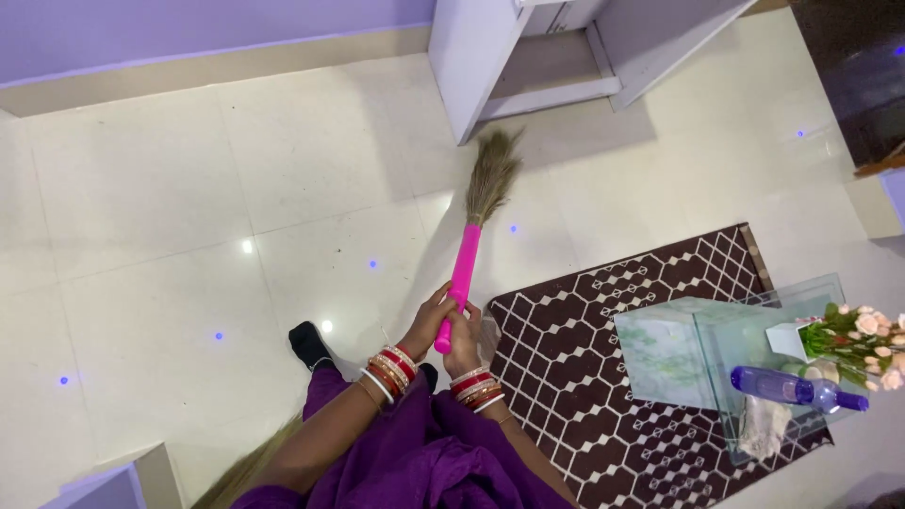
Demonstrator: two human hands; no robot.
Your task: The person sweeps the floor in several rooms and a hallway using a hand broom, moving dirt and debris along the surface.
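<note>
Left hand (pixel 429 320): closed around the pink handle of the broom (pixel 468 247).
Right hand (pixel 462 341): closed on the handle's lower end.
Broom: tilted, bristles on the tiled floor (pixel 189 236) beside the white cabinet (pixel 471 57).
Nearby: patterned rug (pixel 584 377), glass counter (pixel 754 330) carrying a purple bottle (pixel 792 387).

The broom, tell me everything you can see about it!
The broom has a bright pink handle that looks like plastic and a bushy head of dry, tan grass. It points away from the person, its tip reaching the pale tiled floor near a white cabinet. The left hand and right hand grip the handle's lower end.
</note>
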